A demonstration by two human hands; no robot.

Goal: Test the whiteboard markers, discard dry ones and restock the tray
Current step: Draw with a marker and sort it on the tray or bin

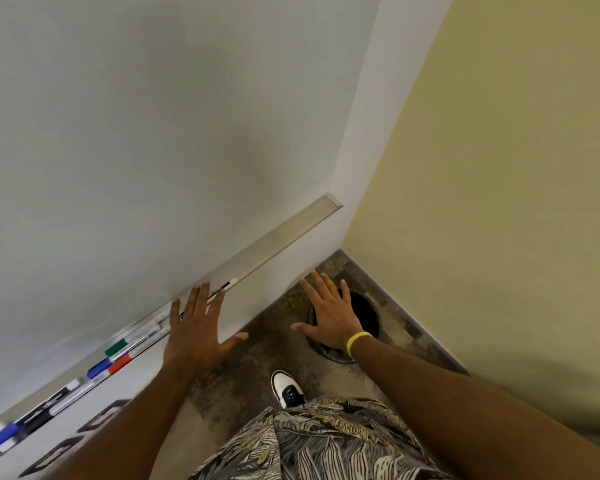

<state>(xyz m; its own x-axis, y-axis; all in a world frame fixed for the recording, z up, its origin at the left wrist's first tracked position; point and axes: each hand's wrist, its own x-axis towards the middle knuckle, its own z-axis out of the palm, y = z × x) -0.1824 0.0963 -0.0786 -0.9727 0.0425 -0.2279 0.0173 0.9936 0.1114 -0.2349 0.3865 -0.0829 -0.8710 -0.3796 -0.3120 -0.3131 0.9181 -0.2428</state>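
Nearest the camera, a leaf-patterned shirt (pixel 326 441) fills the lower edge, with one black-and-white shoe (pixel 286 388) on the mottled floor (pixel 257 358) just beyond it. Both forearms extend forward. Left hand (pixel 196 330): fingers straight and spread, palm down, holding nothing, positioned over the marker tray (pixel 291 237) at roughly its midpoint. A white-and-black marker (pixel 224 287) lies in the tray just past the fingertips; whether they touch it cannot be determined, as the view is blurred there. Right hand (pixel 329 315): fingers likewise straight and spread, holding nothing, poised above a dark round bin (pixel 368 317) that stands on the floor in the corner (a yellow wristband (pixel 357 341) is on that wrist). Along the tray to the left of the left hand lie further markers: a green-capped marker (pixel 116 348), a blue-capped marker (pixel 99 368) beside a red-capped marker (pixel 120 363), then black markers (pixel 49 407) towards the frame edge. The stretch of tray to the right of the left hand, beyond the one marker, is bare metal. Above the tray rises the whiteboard (pixel 153 133), unmarked. Farthest right, a yellow wall (pixel 499 168) meets it at the corner.
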